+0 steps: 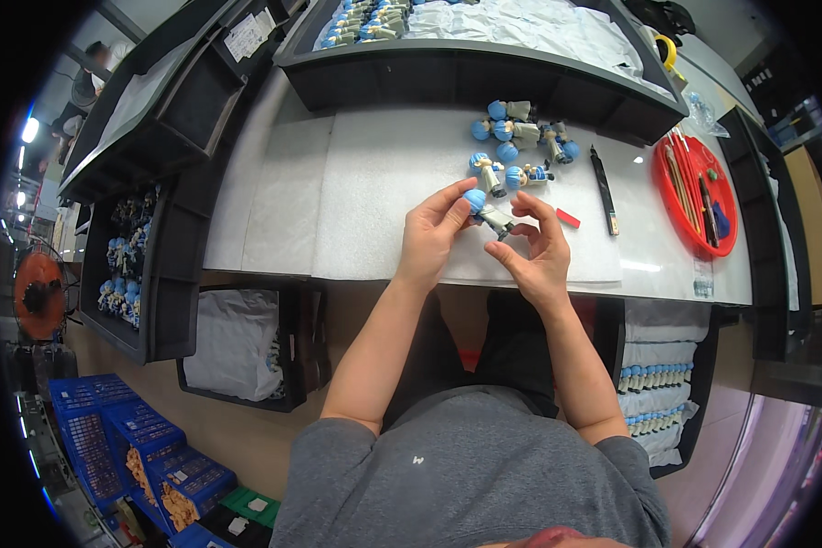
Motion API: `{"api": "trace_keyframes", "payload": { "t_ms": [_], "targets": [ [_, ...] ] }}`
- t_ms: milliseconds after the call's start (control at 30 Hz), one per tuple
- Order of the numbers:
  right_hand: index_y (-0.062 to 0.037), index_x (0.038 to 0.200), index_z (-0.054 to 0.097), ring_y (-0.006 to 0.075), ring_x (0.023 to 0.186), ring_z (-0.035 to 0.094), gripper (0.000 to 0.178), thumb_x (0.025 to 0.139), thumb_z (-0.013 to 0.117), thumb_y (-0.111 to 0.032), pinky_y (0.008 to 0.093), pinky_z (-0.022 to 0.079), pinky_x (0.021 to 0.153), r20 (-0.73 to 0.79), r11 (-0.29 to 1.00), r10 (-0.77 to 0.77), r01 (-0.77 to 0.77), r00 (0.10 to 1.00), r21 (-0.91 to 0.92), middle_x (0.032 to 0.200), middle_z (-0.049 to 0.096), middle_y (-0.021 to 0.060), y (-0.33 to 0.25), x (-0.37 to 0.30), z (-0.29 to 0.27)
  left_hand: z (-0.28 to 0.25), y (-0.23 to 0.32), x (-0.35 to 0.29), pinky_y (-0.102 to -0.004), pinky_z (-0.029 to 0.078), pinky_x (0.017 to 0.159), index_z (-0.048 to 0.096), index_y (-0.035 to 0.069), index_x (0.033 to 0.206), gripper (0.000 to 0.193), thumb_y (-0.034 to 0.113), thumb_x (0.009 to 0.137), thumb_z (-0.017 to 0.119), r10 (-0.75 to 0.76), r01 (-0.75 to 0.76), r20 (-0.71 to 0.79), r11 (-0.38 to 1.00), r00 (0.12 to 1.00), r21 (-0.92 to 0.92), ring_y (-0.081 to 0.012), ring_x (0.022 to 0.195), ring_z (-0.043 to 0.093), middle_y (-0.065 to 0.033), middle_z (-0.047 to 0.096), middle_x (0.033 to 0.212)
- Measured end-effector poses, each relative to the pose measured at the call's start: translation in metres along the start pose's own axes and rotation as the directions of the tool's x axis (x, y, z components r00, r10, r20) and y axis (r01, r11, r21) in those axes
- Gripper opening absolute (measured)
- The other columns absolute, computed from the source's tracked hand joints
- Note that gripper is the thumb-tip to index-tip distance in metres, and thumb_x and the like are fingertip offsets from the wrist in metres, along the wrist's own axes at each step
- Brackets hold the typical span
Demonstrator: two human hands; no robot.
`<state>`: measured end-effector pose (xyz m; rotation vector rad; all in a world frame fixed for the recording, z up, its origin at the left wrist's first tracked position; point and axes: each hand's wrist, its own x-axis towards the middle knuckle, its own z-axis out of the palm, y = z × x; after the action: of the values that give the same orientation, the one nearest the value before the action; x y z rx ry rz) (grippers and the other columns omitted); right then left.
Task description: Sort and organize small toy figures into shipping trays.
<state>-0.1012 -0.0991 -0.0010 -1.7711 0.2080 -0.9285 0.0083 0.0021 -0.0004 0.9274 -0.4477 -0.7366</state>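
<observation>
A small figurine [486,212] with a blue head and pale body is held over the white foam mat [374,183] between both hands. My left hand [429,239] grips its head end with thumb and fingers. My right hand [539,251] pinches its lower end by the dark base. Just beyond them, several more blue-headed figurines [519,142] lie loose on the mat. A small red piece [567,217] lies right of my right hand.
A black pen-like tool [604,190] lies on the mat, and a red round tray [694,194] of tools sits at the right. Black bins stand behind [484,64] and at the left [155,274], holding more figurines. Blue crates [128,438] sit on the floor.
</observation>
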Motion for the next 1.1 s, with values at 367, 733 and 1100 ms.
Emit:
{"api": "trace_keyframes", "payload": {
  "t_ms": [367, 733, 1100],
  "targets": [
    [-0.0021, 0.12, 0.041, 0.0115, 0.083, 0.055, 0.057, 0.069, 0.067, 0.003, 0.0208, 0.046, 0.067, 0.065, 0.972, 0.176, -0.184, 0.982, 0.145, 0.092, 0.054, 0.007, -0.004, 0.0, 0.005, -0.001, 0.01, -0.003, -0.0331, 0.042, 0.089, 0.046, -0.003, 0.118, 0.031, 0.0, 0.087, 0.041, 0.008, -0.003, 0.082, 0.998, 0.997, -0.062, -0.021, 0.104, 0.051, -0.014, 0.053, 0.112],
    [0.0019, 0.091, 0.06, 0.0116, 0.069, 0.059, 0.018, 0.077, 0.062, -0.009, 0.0215, 0.047, 0.061, -0.021, 0.992, 0.125, -0.125, 0.992, 0.01, 0.084, 0.061, 0.0093, 0.0, 0.001, -0.003, 0.002, -0.002, 0.002, -0.0317, 0.043, 0.087, 0.051, -0.004, 0.112, 0.03, -0.003, 0.082, 0.049, 0.044, -0.067, 0.165, 0.988, 0.985, 0.14, -0.0207, 0.101, 0.053, -0.0152, 0.054, 0.111],
    [-0.0008, 0.1, 0.055, 0.0099, 0.08, 0.055, 0.018, 0.082, 0.055, -0.002, 0.0215, 0.045, 0.071, -0.689, 0.988, 0.155, -0.101, 0.708, 0.119, 0.092, 0.059, 0.0059, -0.016, -0.093, -0.154, 0.003, -0.007, -0.001, -0.028, 0.045, 0.082, 0.053, -0.004, 0.109, 0.027, -0.001, 0.082, 0.051, 0.028, -0.06, 0.115, 0.958, 0.993, 0.282, -0.0195, 0.098, 0.054, -0.0151, 0.055, 0.111]
  ]
}}
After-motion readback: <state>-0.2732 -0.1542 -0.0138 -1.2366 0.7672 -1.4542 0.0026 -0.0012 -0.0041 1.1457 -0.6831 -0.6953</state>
